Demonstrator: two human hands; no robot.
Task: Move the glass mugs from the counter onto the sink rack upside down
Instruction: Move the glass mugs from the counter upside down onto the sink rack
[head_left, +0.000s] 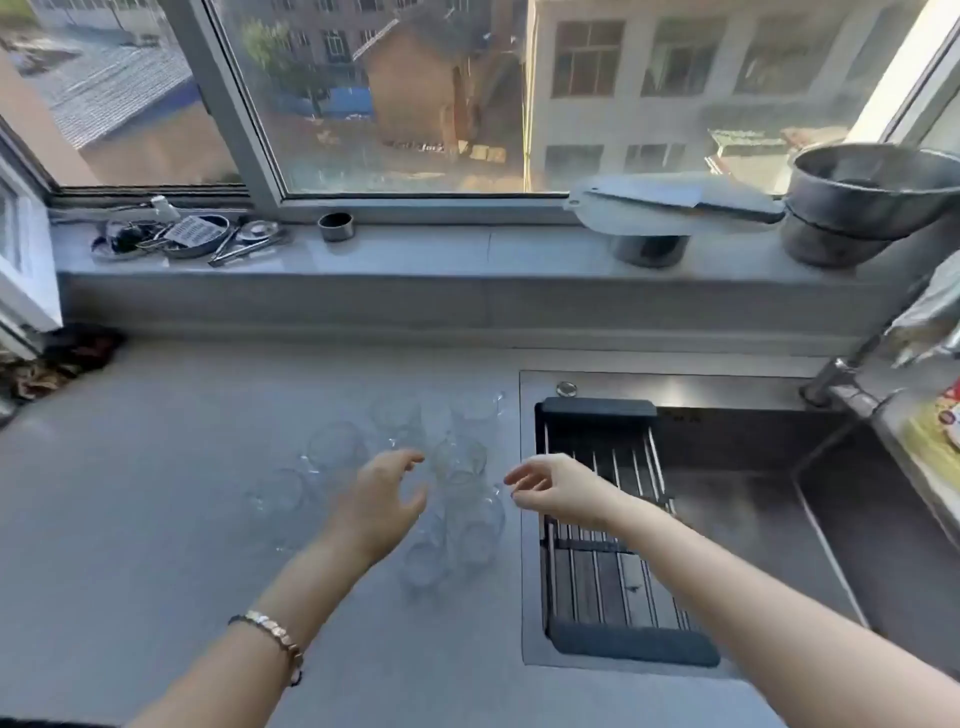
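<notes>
Hands both empty. Our left hand (387, 496) hovers over the counter with fingers spread and curled, nothing in it; our right hand (556, 491) hangs loose and open above the left edge of the black-framed roll-up sink rack with steel bars (608, 561), also holding nothing. Target items: a cluster of clear glass mugs with handles (462, 499) on the pale grey counter (156, 519), just left of the sink, several upright, and hard to count because the glass is transparent. Rack is bare, so we judge no mug placed yet.

Step in hand, as we read it: reach for the nearest mugs between our hands. To do it well, we should grip each body or handle firmly, lift clear of neighbours so the glass does not clink, flip the rim down, then set it squarely across the bars.
</notes>
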